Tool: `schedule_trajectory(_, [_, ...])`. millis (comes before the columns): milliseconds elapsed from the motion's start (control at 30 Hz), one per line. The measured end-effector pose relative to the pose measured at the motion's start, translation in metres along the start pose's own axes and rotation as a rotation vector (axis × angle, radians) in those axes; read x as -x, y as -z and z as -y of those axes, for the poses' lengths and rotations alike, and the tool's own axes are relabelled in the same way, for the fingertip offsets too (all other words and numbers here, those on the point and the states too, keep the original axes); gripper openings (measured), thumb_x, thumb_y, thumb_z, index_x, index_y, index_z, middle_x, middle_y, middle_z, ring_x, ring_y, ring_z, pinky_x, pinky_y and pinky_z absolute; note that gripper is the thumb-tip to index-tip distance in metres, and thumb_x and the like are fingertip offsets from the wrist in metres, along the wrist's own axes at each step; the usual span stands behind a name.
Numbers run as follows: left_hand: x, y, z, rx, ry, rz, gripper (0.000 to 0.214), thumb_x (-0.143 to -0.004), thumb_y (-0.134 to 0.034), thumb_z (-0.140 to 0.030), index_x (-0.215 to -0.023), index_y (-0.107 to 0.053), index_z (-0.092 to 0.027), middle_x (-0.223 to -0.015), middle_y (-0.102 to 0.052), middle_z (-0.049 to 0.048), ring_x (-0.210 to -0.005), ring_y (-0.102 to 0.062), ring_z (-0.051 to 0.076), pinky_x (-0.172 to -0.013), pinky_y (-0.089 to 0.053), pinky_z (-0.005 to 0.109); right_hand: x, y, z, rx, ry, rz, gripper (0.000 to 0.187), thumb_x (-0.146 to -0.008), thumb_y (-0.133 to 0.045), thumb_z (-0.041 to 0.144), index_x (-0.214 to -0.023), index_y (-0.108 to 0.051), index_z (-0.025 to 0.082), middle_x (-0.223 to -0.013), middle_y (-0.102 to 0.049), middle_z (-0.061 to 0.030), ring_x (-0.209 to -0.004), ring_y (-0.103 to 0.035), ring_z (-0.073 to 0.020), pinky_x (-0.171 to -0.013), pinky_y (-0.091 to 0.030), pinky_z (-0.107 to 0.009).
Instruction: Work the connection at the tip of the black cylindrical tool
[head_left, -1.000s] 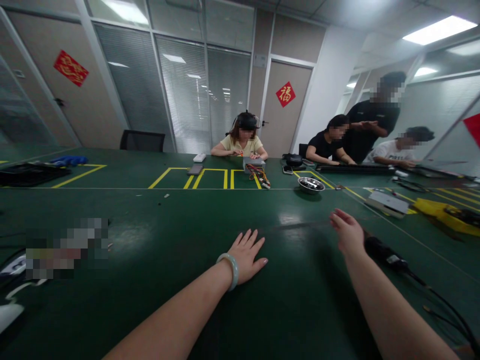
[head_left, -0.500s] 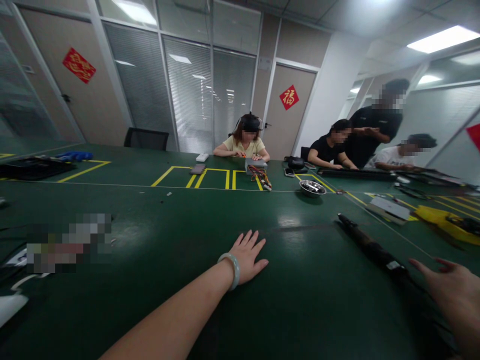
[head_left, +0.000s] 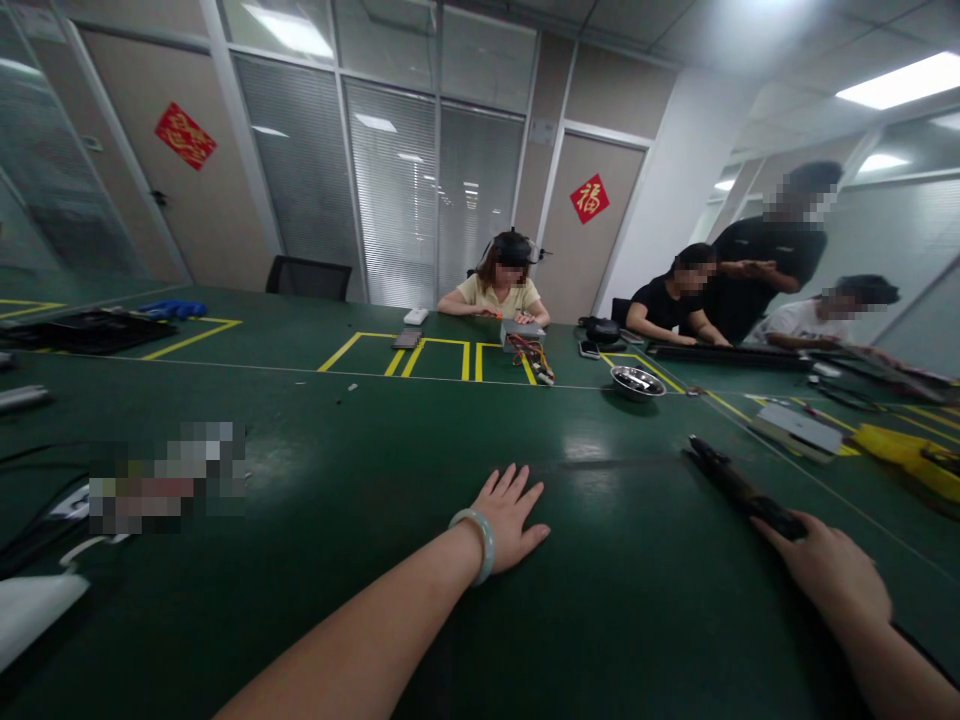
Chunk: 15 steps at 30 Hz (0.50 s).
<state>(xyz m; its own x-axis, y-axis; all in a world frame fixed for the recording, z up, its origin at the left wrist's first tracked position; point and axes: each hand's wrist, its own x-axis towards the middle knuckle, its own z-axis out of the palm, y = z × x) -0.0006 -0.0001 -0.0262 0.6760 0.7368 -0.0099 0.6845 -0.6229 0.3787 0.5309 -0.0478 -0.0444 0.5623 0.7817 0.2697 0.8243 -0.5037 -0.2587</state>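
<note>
A long black tool (head_left: 731, 482) lies on the green table (head_left: 360, 420) toward its right side, with its slim tip pointing to the far edge and its thicker end running back toward the near right corner. The right hand (head_left: 829, 570) rests over that thicker end. Its back faces the camera, so I cannot tell whether the fingers are closed around the body or only laid on it. The left hand (head_left: 510, 515), which wears a pale bracelet (head_left: 480, 545), lies flat on the table near the middle of the near edge, fingers spread and holding nothing.

The tool looks rigid, hard-shelled and fairly weighty. Being round, it would probably roll, so the thick barrel seems the safest hold. A dark cable (head_left: 919, 645) seems to trail behind it and may drag. The hand covers the tool's rear end, and a pixelated patch hides some items on the left.
</note>
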Motion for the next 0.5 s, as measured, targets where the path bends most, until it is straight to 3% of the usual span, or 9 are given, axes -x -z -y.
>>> schedule_trajectory(133, [0.000, -0.003, 0.001, 0.005, -0.002, -0.028, 0.071, -0.088, -0.020, -0.067, -0.148, -0.015, -0.028, -0.155, -0.006, 0.0039, -0.141, -0.002, 0.029, -0.112, -0.008, 0.055, 0.000, 0.012, 0.010, 0.060, 0.116, -0.010, 0.068, -0.062, -0.059, 0.069, -0.116, -0.063, 0.027, -0.102, -0.060, -0.0235, -0.087, -0.059, -0.0395, -0.060, -0.040, -0.047])
schedule_trajectory(233, [-0.001, -0.005, 0.002, 0.007, 0.000, -0.055, 0.073, -0.088, -0.023, -0.066, -0.148, -0.008, -0.027, -0.155, -0.003, 0.0042, -0.141, -0.002, 0.029, -0.112, -0.009, 0.055, 0.005, 0.017, 0.035, 0.042, 0.288, 0.017, 0.066, -0.066, -0.059, 0.065, -0.120, -0.060, 0.027, -0.106, -0.059, -0.0228, -0.090, -0.058, -0.0373, -0.067, -0.040, -0.048])
schedule_trajectory(367, [-0.001, -0.005, 0.000, -0.003, 0.001, -0.109, 0.079, -0.088, -0.030, -0.064, -0.148, 0.004, -0.026, -0.155, 0.004, 0.0039, -0.142, 0.000, 0.029, -0.112, -0.010, 0.054, 0.019, 0.013, 0.092, -0.004, 0.520, 0.059, 0.061, -0.070, -0.060, 0.061, -0.122, -0.059, 0.029, -0.113, -0.059, -0.0179, -0.094, -0.057, -0.0347, -0.079, -0.040, -0.049])
schedule_trajectory(500, [0.001, 0.003, -0.009, -0.084, -0.051, -0.227, 0.091, -0.083, -0.046, -0.061, -0.148, 0.006, -0.023, -0.154, 0.011, 0.0055, -0.141, 0.007, 0.029, -0.113, -0.004, 0.052, 0.046, 0.007, 0.169, -0.061, 0.748, 0.113, 0.057, -0.074, -0.059, 0.057, -0.123, -0.056, 0.029, -0.116, -0.059, -0.0120, -0.104, -0.053, -0.0332, -0.090, -0.036, -0.049])
